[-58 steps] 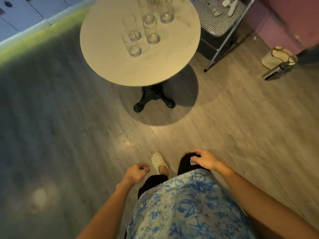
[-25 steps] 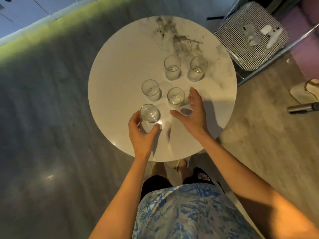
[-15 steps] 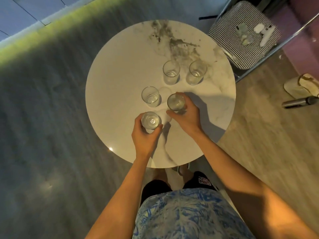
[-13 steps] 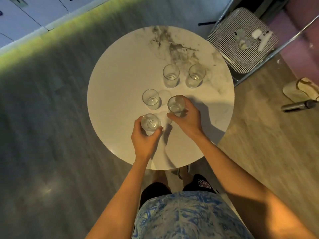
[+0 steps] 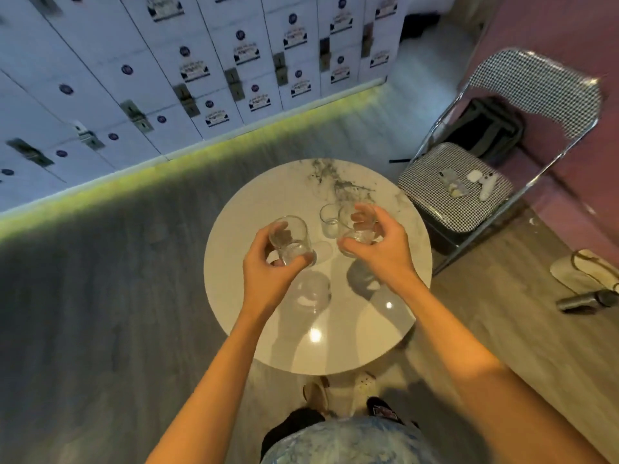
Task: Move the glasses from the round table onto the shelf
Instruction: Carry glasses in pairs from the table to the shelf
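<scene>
Along the far left and back wall runs a bank of white lockers (image 5: 187, 72), each door with a small label, above a strip of yellow-green light on the grey floor (image 5: 100, 262). Right of that floor stands the round marble bench (image 5: 241, 229), pale with a dark vein patch at its far edge. Over its left half the left hand (image 5: 271, 272) holds a clear glass (image 5: 290, 241) lifted clear of the top and tilted, fingers (image 5: 284, 229) wrapped round its far side and thumb closed on the near side. Just right of it another glass (image 5: 329, 220) stands on the bench between the two hands; whether more glasses stand behind the hands cannot be told. Next, the right hand (image 5: 382, 252) grips a second raised glass (image 5: 358, 226), its fingers (image 5: 360, 216) curled over the rim side and thumb pressed near the base. Shadows of the glasses and arms lie on the bench below them. Further right is a folding chair (image 5: 455, 195) with checked seat and back, a few small items lying on the seat. At the far right edge, a slipper (image 5: 589, 269) and a dark cylinder (image 5: 589, 301) lie on the wooden floor.
</scene>
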